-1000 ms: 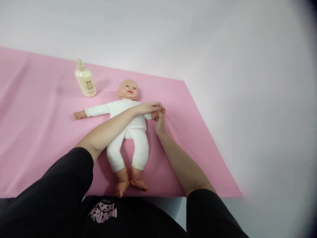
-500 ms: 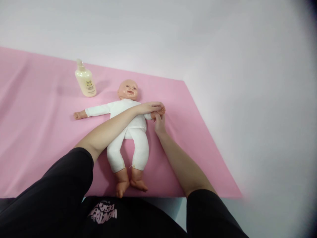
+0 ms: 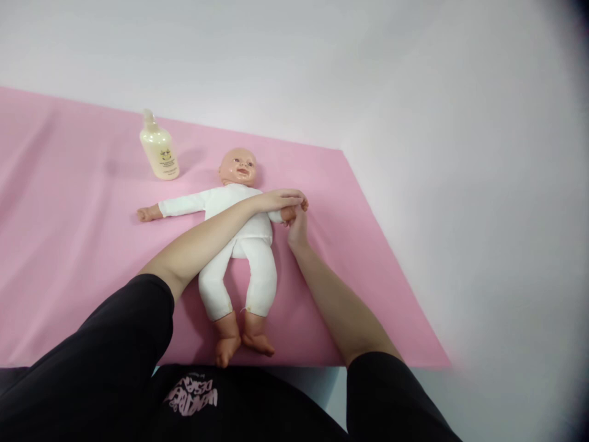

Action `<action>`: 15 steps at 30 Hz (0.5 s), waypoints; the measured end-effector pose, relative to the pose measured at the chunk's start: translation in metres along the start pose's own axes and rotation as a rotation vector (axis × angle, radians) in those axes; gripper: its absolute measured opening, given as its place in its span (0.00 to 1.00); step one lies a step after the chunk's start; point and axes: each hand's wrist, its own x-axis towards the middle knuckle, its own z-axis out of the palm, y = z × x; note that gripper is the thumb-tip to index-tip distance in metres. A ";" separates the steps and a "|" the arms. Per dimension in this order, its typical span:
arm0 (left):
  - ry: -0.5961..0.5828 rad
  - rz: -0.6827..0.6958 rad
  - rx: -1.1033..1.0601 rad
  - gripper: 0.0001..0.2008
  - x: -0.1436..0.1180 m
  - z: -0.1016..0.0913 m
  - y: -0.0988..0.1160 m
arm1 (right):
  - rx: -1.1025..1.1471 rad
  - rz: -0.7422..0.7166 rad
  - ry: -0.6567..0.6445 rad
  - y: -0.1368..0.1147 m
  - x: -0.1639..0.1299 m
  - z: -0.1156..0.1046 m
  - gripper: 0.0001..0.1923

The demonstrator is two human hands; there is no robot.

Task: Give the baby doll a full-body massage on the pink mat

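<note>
Two bare hands are engaged at one small tan plastic fist (image 3: 289,213) of a bald, white-clothed doll (image 3: 248,230), which is laid face up on a pink-covered tabletop (image 3: 83,258). By the right hand (image 3: 298,227), the fist is pinched from below; by the left hand (image 3: 281,199), it is covered from above with fingers laid together, though how firmly cannot be told. As far as can be judged, work on this fist is under way, while the outstretched opposite arm (image 3: 184,204) and both feet (image 3: 227,344) are left untouched. A pale-yellow plastic pump bottle (image 3: 160,153) is stood upright near the far edge, also untouched. The feet are set at the near edge; the slanting right edge is left fairly close beyond the right hand, and more room is offered on the left.
</note>
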 end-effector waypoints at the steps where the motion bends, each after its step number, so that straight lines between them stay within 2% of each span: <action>1: -0.002 0.002 0.008 0.05 0.000 0.000 0.000 | -0.007 0.015 0.014 0.001 0.001 0.000 0.29; 5: -0.041 -0.013 0.029 0.07 -0.003 0.000 0.000 | -0.047 0.088 0.088 0.001 0.005 0.000 0.27; 8: -0.054 0.013 0.071 0.09 -0.004 -0.002 -0.001 | -0.045 0.115 0.091 0.000 0.005 0.001 0.26; 15: -0.093 0.072 0.161 0.12 -0.002 -0.008 -0.007 | -0.052 0.051 0.066 -0.002 0.002 -0.002 0.26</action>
